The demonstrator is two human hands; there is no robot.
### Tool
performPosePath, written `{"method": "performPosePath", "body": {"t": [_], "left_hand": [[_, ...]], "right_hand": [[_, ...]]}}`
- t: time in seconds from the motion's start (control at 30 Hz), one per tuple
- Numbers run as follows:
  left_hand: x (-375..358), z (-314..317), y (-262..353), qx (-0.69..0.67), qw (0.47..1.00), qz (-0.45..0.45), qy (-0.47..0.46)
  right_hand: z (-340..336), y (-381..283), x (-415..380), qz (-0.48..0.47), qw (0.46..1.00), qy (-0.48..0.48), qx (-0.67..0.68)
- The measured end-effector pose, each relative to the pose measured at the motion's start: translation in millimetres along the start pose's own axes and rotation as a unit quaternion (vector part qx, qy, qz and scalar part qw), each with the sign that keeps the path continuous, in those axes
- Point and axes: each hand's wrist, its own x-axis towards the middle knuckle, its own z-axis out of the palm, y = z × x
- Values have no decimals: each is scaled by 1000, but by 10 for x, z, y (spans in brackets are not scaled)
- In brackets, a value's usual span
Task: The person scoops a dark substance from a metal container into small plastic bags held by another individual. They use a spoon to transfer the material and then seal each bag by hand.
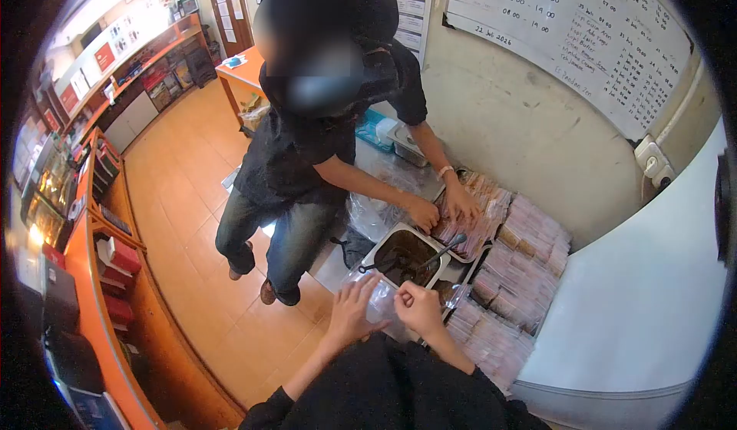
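Note:
Clear plastic bags [379, 301] lie between my two hands, at the near edge of a metal pan. My left hand [351, 311] holds the plastic with its fingers stretched along it and the thumb below. Beside it my right hand [419, 309] is closed in a pinch at the plastic's right side; its fingertips are partly hidden. Just beyond both hands, the metal pan [381, 239] contains dark brown sauce [411, 252]. A ladle [454, 243] rests across the pan's right side, and a black handle [367, 268] shows at its left rim.
Across the table a co-worker's hands [461, 202] touch packed sachets in a tray [491, 200]. Rows of filled plastic packets [530, 253] cover the right side. Loose clear plastic [376, 200] lies left of the pan. A white surface [637, 292] stands at right, and a whiteboard [568, 38] hangs above.

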Motion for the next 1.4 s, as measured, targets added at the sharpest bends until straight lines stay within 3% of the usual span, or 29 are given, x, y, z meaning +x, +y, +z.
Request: {"method": "performPosePath", "body": {"t": [0.07, 0.17, 0.5, 0.7, 0.77, 0.83, 0.9, 1.03, 1.07, 1.4], "left_hand": [[-12, 125, 17, -169, 985, 13, -38], [-162, 293, -2, -216, 972, -66, -62], [-232, 342, -57, -287, 949, -126, -29], [-404, 697, -446, -303, 921, -243, -34], [-309, 707, -449, -274, 906, -322, 13], [-161, 755, -439, -289, 896, -332, 55], [-24, 813, -449, -384, 828, -370, 172], [240, 925, -584, -281, 875, -328, 219], [277, 1019, -714, -199, 916, -245, 249], [789, 936, -400, -113, 940, -207, 245]], "right_hand": [[118, 31, -70, 3, 1000, -2, -29], [151, 28, -98, 46, 998, 34, -17], [52, 185, -95, 63, 998, 5, 6], [-237, 537, 29, 92, 993, 70, 2], [-330, 559, 80, 101, 992, 77, 3], [-412, 546, 107, 132, 987, 80, 40], [-434, 555, 124, 133, 987, 83, 45], [-438, 620, 122, 123, 987, 85, 56], [-437, 622, 118, 122, 987, 85, 57], [-494, 986, 237, 103, 977, 184, -12]]}}
